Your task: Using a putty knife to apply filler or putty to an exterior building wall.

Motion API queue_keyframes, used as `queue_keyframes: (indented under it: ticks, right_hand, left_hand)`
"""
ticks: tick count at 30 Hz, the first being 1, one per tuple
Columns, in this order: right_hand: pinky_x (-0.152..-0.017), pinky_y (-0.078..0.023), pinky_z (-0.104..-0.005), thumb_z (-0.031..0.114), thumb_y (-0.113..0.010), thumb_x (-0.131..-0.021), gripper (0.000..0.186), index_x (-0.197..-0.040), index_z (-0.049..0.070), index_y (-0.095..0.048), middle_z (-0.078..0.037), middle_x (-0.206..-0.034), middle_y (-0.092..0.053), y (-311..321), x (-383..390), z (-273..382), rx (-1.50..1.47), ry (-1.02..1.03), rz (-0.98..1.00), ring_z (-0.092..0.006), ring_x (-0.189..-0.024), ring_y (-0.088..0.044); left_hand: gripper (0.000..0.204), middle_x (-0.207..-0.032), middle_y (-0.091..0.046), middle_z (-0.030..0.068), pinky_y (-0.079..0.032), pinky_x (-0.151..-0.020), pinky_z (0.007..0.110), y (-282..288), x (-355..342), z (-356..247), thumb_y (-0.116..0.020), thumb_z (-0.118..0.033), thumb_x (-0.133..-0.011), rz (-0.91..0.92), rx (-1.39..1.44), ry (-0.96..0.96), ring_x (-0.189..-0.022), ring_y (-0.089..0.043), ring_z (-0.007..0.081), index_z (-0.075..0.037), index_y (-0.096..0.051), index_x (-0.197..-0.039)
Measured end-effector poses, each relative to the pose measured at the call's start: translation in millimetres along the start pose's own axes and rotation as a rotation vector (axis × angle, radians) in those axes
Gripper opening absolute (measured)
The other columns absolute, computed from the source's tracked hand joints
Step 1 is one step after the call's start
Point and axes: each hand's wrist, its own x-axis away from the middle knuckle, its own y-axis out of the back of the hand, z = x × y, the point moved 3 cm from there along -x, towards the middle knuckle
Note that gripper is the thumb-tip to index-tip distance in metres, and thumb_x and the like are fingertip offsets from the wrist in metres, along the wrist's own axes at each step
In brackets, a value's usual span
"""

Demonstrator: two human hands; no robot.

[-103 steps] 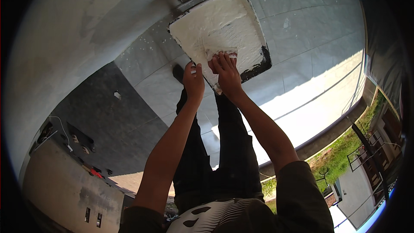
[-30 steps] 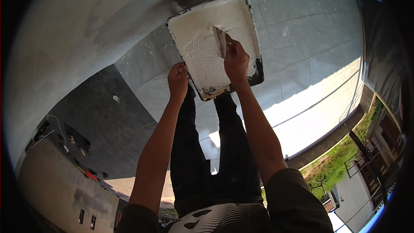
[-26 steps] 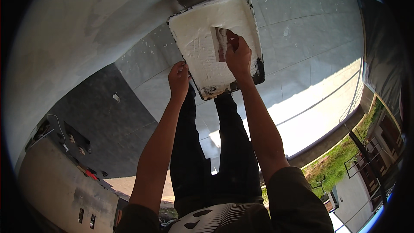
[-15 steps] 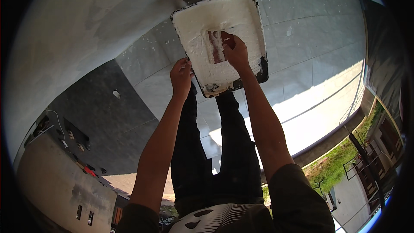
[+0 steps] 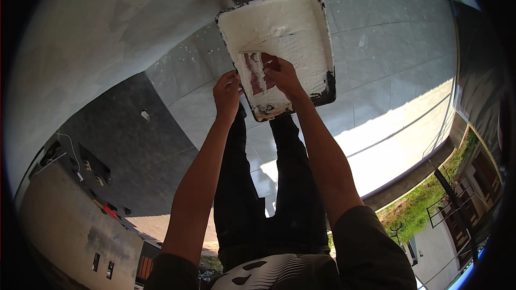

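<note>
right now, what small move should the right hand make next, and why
I'd probably lift the brown scraper gently: the right hand holds it over white paste in the tray, white streaks partly coat its face, and its left edge is close to the tray's left rim, near the left hand.

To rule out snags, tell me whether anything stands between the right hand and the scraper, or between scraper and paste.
Nothing visible does. The right hand grips the scraper directly, and no other object shows between it and the paste below. The left hand is off to one side, at the left edge of the tray.
</note>
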Motion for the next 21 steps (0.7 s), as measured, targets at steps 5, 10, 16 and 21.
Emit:
queue_keyframes:
  ticks: [5,10,16,21]
  right_hand:
    - [-0.07,-0.056,-0.0309,0.001,-0.067,-0.089,0.027,-0.114,-0.006,-0.064,-0.01,-0.093,-0.069,5.6,10.1,-1.5,-0.318,-0.134,0.089,-0.0183,-0.078,-0.069]
    - [-0.073,-0.057,-0.031,0.001,-0.065,-0.093,0.024,-0.117,-0.003,-0.064,-0.009,-0.096,-0.07,13.2,11.3,6.1,-0.107,-0.044,-0.021,-0.0173,-0.082,-0.069]
    - [-0.077,-0.057,-0.0351,0.004,-0.068,-0.09,0.027,-0.115,-0.002,-0.064,-0.014,-0.096,-0.073,-3.5,14.5,36.7,0.354,0.237,-0.212,-0.0238,-0.085,-0.072]
    - [-0.081,-0.056,-0.0412,0.006,-0.069,-0.087,0.027,-0.113,-0.002,-0.064,-0.022,-0.097,-0.073,-28.8,20.1,47.5,0.399,0.28,-0.239,-0.0372,-0.092,-0.073]
  left_hand:
    - [0.034,-0.104,-0.067,0.0056,-0.059,-0.084,0.035,5.7,3.0,-1.5,-0.056,-0.024,-0.105,0.043,0.067,0.006,-0.092,-0.065,0.0132,-0.002,-0.063,-0.129]
    - [0.039,-0.102,-0.065,0.0044,-0.055,-0.087,0.038,4.8,6.1,-3.5,-0.052,-0.031,-0.105,0.023,0.107,0.032,-0.092,-0.062,0.0145,-0.001,-0.064,-0.127]
    - [0.043,-0.104,-0.064,0.0054,-0.053,-0.091,0.041,6.1,6.5,-2.9,-0.05,-0.036,-0.102,-0.008,0.153,0.07,-0.096,-0.061,0.0171,-0.003,-0.064,-0.126]
    - [0.045,-0.106,-0.063,0.0061,-0.052,-0.092,0.042,5.8,5.9,-0.9,-0.046,-0.038,-0.103,-0.025,0.18,0.105,-0.098,-0.061,0.0181,-0.004,-0.065,-0.125]
